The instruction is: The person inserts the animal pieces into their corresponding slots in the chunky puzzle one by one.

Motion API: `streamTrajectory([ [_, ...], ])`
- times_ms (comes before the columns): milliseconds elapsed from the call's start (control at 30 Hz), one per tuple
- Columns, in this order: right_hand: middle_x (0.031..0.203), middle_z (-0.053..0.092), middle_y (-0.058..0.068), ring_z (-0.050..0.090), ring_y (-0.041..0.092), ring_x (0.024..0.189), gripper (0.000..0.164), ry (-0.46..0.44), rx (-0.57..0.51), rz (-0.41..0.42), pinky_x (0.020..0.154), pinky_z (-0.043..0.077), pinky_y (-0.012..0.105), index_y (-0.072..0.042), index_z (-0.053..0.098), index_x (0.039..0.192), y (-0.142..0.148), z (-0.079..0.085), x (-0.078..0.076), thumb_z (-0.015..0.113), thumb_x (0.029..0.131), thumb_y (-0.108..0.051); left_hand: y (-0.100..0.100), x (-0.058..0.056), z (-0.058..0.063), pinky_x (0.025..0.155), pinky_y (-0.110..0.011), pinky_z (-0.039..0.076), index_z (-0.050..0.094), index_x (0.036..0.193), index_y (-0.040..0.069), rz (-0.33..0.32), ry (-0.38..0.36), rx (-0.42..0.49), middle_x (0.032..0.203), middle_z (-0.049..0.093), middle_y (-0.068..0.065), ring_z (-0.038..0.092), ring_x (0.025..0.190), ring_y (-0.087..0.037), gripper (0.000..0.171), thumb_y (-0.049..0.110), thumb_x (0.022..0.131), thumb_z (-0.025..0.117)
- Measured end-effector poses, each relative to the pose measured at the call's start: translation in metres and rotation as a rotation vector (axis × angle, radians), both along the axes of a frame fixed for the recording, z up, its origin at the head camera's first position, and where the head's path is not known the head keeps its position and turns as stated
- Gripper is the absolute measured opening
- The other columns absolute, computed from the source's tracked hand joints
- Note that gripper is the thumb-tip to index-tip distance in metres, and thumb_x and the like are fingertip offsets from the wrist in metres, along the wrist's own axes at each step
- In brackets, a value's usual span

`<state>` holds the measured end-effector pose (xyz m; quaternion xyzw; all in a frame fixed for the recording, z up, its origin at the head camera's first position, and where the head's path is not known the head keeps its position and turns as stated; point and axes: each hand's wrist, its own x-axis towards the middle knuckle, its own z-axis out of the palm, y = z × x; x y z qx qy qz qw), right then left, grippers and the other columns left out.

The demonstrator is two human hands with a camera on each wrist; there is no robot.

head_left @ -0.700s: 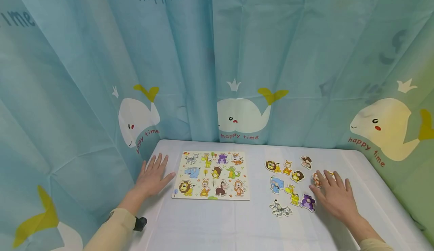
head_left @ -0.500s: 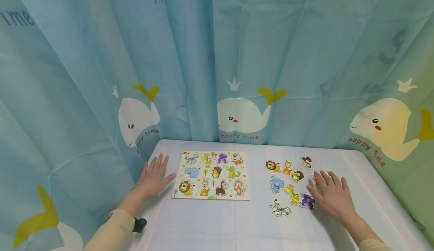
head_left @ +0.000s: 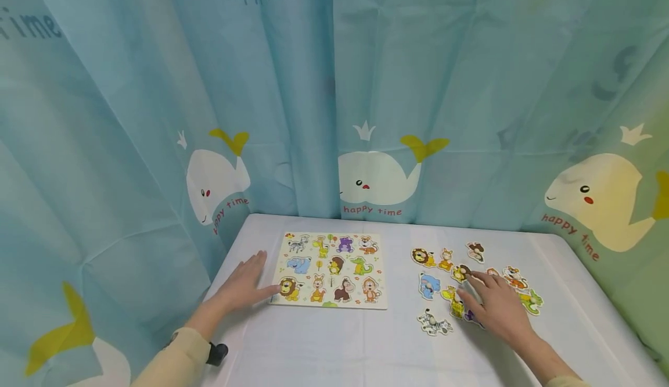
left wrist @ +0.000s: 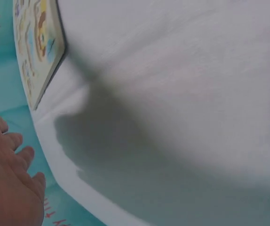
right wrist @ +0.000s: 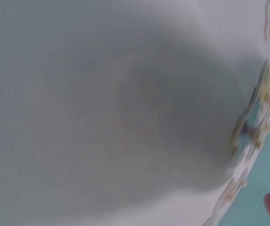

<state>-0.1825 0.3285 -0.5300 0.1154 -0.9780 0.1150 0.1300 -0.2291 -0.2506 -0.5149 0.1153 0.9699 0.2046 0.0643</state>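
In the head view my left hand [head_left: 244, 285] is spread beside an animal puzzle board [head_left: 325, 304], its thumb tip overlapping the lion picture at the near left corner. The left wrist view shows the board's edge [left wrist: 52, 70] beyond the loosely spread fingers. My right hand [head_left: 496, 308] is over the loose puzzle pieces, fingers extended, nothing gripped. Its fingertips overlap the hedgehog piece [head_left: 460, 272], and the thumb is close to the giraffe piece [head_left: 456, 305]. The purple hippo piece [head_left: 470, 316] and the monkey piece [head_left: 491, 272] are partly hidden by this hand.
Around the right hand lie the lion [head_left: 421, 257], kangaroo [head_left: 446, 259], elephant [head_left: 430, 285], zebra [head_left: 434, 323], tiger [head_left: 514, 276] and crocodile [head_left: 532, 301] pieces, plus a brown one [head_left: 475, 251]. A blue curtain [head_left: 292, 85] hangs behind the white table [head_left: 334, 352].
My right hand has moved left from the monkey and tiger pieces toward the hedgehog and giraffe, uncovering the crocodile. My left hand has shifted right, its thumb reaching the board's corner. The view tilts slightly.
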Motion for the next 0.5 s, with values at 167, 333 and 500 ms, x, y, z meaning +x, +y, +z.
streamTrajectory([
  [167, 0.124, 0.068, 0.019, 0.057, 0.045, 0.117, 0.048, 0.016, -0.041, 0.045, 0.097, 0.045, 0.065, -0.001, 0.073, 0.123, -0.018, 0.004, 0.004, 0.071, 0.096, -0.041, 0.004, 0.005, -0.005, 0.125, -0.057, 0.016, 0.026, 0.156, -0.011, 0.003, -0.026, 0.01, 0.163, 0.026, -0.029, 0.021, 0.151, -0.047, 0.114, 0.062, 0.083, 0.075],
  [333, 0.113, 0.071, 0.01, 0.061, 0.034, 0.105, 0.04, 0.012, -0.039, 0.093, 0.088, 0.051, 0.057, -0.008, 0.078, 0.114, -0.036, 0.005, 0.011, 0.076, 0.092, -0.04, 0.007, 0.009, -0.009, 0.122, -0.06, 0.022, 0.028, 0.157, -0.009, 0.028, -0.057, 0.037, 0.163, 0.027, -0.027, 0.022, 0.15, -0.048, 0.117, 0.061, 0.079, 0.08],
  [500, 0.106, 0.07, 0.001, 0.06, 0.025, 0.099, 0.034, -0.008, -0.044, 0.113, 0.078, 0.051, 0.046, -0.013, 0.081, 0.107, -0.051, 0.004, 0.017, 0.082, 0.086, -0.04, 0.009, 0.012, -0.012, 0.122, -0.061, 0.022, 0.027, 0.158, -0.007, 0.053, -0.081, 0.071, 0.165, 0.024, -0.025, 0.02, 0.151, -0.047, 0.118, 0.059, 0.077, 0.082],
])
